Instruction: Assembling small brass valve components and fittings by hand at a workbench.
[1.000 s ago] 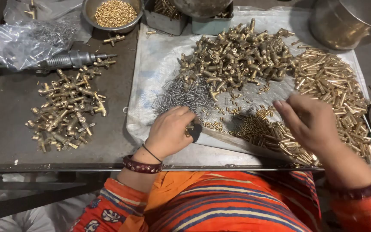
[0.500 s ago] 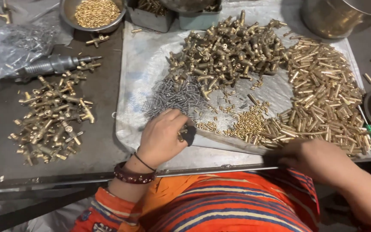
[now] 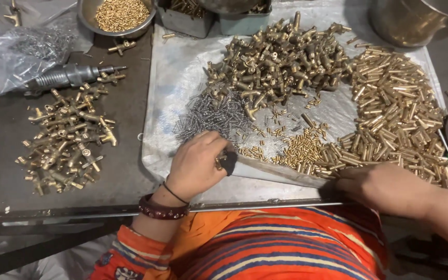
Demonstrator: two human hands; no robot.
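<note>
Dark metal worktop [image 3: 6,171] is seen from above, and one pale plastic sheet [image 3: 172,78] is spread across its middle. Four separate heaps are laid on the sheet: one of grey steel coil springs [image 3: 211,114], one of T-shaped brass valve bodies [image 3: 281,62], one of long brass tubes [image 3: 400,109], and one of short brass pins [image 3: 302,150]; the pieces in each are too many to be counted. A fifth heap, of assembled brass valves [image 3: 66,142], is set on the bare worktop, well apart from the sheet, with one grey metal power driver [image 3: 68,77] just beyond it. One round steel bowl of small brass beads [image 3: 120,13] is placed at the far edge.

Two hands are shown. The left hand [image 3: 198,166] is closed on a small brass part with a black piece [image 3: 226,162], held at the near edge of the sheet beside the springs. The right hand [image 3: 385,186] is rested at the near rim by the tubes; whether its fingers are closed on anything cannot be told.
</note>
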